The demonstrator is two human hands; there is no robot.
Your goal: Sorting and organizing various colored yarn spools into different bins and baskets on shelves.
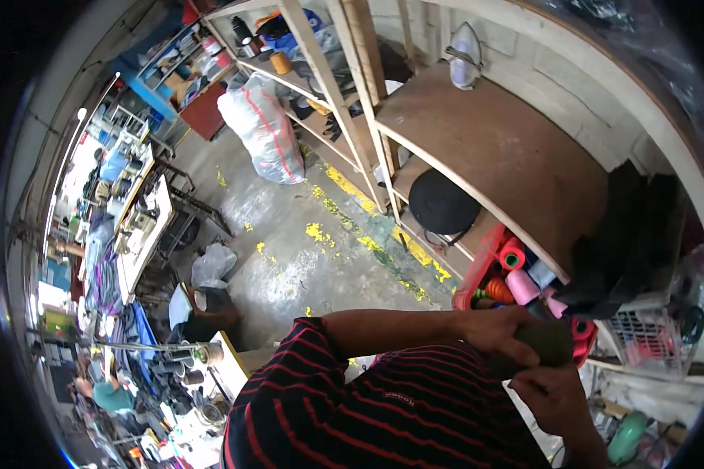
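Both hands meet in front of the chest, over the red-and-black striped shirt. The left hand lies with its fingers closed over the top of a dark olive-green thread cone, and the right hand comes from below, its fingers curled near the lower side of the cone; whether they really press it, I cannot tell. The cone is held in the air, just beside the red crate on the lower shelf, where pink, red and orange spools lie. So the cone is already out of the crate and in hand. Nothing in view shows what it is meant for.
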